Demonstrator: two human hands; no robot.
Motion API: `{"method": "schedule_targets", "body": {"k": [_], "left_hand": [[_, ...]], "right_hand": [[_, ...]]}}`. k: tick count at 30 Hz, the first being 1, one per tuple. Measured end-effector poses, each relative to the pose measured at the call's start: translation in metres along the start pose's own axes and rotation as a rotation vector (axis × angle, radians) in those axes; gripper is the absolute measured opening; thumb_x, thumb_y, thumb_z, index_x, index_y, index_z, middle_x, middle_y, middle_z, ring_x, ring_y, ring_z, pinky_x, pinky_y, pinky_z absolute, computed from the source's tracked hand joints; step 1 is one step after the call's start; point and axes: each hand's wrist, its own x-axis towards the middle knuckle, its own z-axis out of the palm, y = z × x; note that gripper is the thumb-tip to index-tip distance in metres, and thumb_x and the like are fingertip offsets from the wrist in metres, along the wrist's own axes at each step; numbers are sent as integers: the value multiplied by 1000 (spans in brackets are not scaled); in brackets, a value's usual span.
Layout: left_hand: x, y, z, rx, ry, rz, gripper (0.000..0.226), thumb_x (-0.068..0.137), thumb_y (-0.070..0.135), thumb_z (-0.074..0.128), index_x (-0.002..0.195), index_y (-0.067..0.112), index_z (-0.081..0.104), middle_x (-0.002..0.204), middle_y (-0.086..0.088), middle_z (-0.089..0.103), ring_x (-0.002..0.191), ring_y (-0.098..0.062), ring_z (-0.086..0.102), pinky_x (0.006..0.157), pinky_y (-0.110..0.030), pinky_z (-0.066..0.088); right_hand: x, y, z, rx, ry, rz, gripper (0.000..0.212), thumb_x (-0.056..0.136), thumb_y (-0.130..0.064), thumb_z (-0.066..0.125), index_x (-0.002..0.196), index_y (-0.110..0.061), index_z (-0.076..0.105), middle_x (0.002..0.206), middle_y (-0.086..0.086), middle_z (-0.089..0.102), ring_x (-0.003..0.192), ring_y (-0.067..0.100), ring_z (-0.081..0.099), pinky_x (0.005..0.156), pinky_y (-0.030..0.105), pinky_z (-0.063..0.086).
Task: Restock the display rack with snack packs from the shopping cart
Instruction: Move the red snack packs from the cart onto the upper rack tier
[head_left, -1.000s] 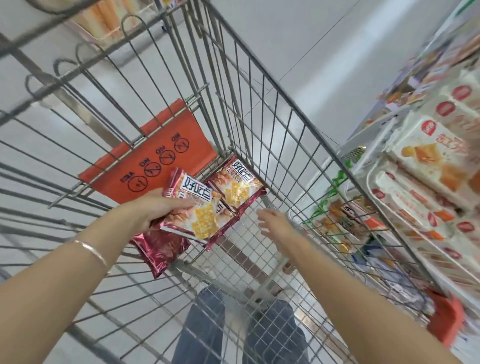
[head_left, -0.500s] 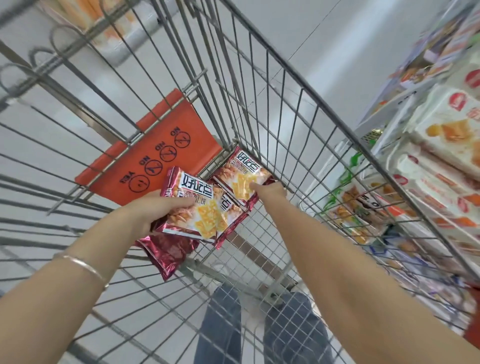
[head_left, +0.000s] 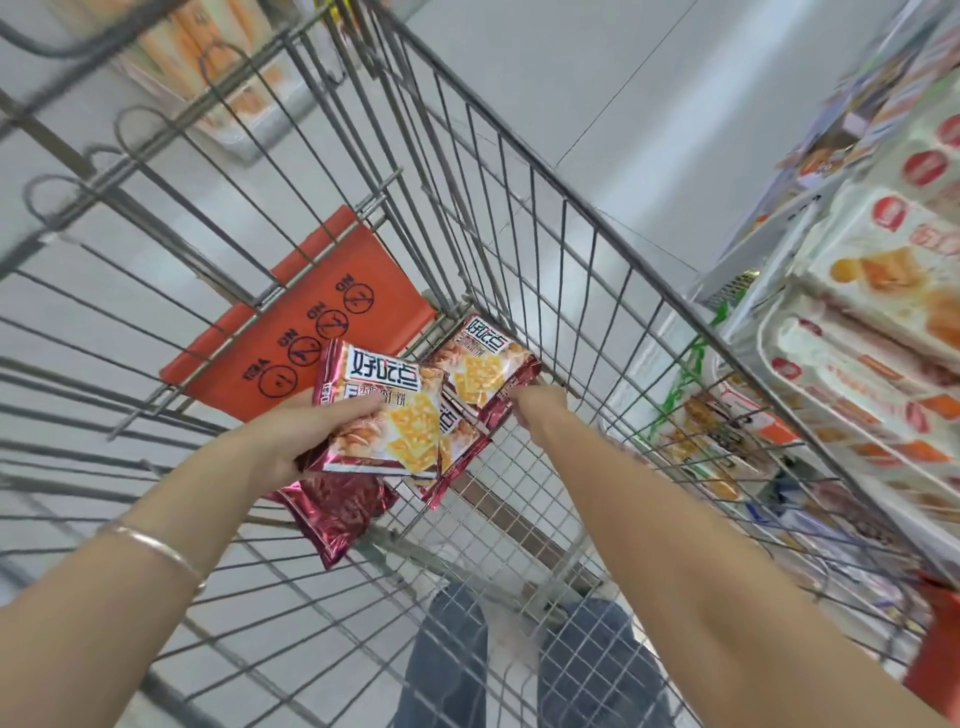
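Grey wire shopping cart's (head_left: 519, 519) far corner: red foil cracker pack (head_left: 478, 364), lengthwise toward right hand (head_left: 540, 405) touching it, grip unclear; left hand (head_left: 306, 431) clutching stacked packs (head_left: 389, 415).

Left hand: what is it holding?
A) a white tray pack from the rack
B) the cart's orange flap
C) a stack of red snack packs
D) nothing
C: the left hand has its thumb and fingers curled round a fanned stack of red snack packs.

Silver bangle (head_left: 156, 545), blue jeans (head_left: 449, 654)
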Motion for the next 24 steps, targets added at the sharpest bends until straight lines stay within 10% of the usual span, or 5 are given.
{"method": "schedule_targets", "body": {"k": [3, 6, 11, 20, 24], "left_hand": [[-1, 1, 0, -8, 39, -14, 59, 73, 61, 72, 113, 21, 56, 101, -2, 71, 87, -15, 66, 82, -38, 55], [-8, -3, 0, 11, 156, -25, 89, 74, 82, 48, 137, 19, 48, 124, -4, 61, 102, -21, 59, 73, -37, 56], [-22, -8, 14, -113, 257, 16, 71, 93, 74, 17, 92, 20, 62, 82, -5, 66, 78, -20, 62, 77, -37, 53], [-69, 1, 19, -105, 191, 96, 82, 92, 75, 8, 100, 17, 65, 65, -3, 73, 54, -11, 71, 43, -22, 53], [-93, 13, 8, -21, 131, 121, 146, 46, 109, 22, 154, 12, 31, 155, -14, 41, 139, -30, 45, 105, -58, 43]], "right_hand": [[-28, -3, 0, -142, 88, -232, 31, 102, -7, 44, 131, -3, 55, 112, 9, 65, 63, 10, 50, 50, 14, 42], [-72, 10, -11, -228, 168, -517, 27, 106, -14, 38, 125, -11, 56, 117, -1, 64, 86, 11, 61, 70, 20, 55], [-134, 15, -52, -100, 277, -537, 23, 108, -17, 31, 113, -12, 53, 83, -7, 56, 70, 6, 53, 57, 9, 40], [-168, -15, -35, -35, -71, -269, 25, 106, -12, 35, 126, -8, 51, 103, 8, 68, 90, 24, 69, 84, 52, 58], [-200, -30, -28, 49, -176, -311, 74, 91, -76, 32, 121, -13, 56, 111, 13, 68, 106, 30, 66, 100, 53, 50]]}}
